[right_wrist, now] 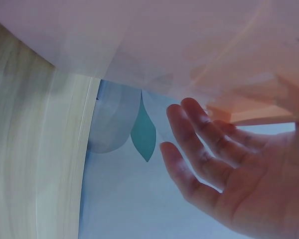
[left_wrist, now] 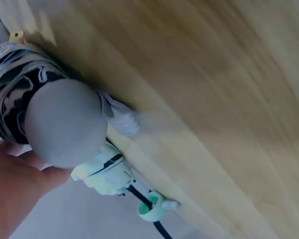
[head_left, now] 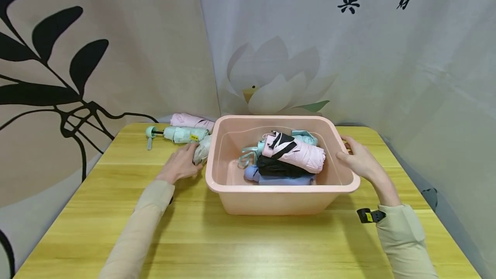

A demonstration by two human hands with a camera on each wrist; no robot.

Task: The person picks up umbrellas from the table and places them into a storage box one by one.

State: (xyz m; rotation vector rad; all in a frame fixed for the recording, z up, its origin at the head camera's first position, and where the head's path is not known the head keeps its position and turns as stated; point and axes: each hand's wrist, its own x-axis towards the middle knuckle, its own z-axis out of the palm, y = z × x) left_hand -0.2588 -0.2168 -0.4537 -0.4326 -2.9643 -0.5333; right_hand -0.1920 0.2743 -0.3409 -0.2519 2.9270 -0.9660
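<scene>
A pink plastic basin stands on the table, holding several folded umbrellas. A folded pink umbrella lies on top of a black one, with a blue umbrella at the front and light teal pieces behind. My left hand grips a folded grey umbrella just left of the basin; its rounded grey end faces the left wrist camera. At the basin's right rim, my right hand holds on with the thumb over the edge and the fingers loosely bent outside, beneath it.
Behind the left hand lies a mint umbrella with its handle drawn out. A pink rolled umbrella rests at the table's back edge. The wooden table meets a printed cloth backdrop.
</scene>
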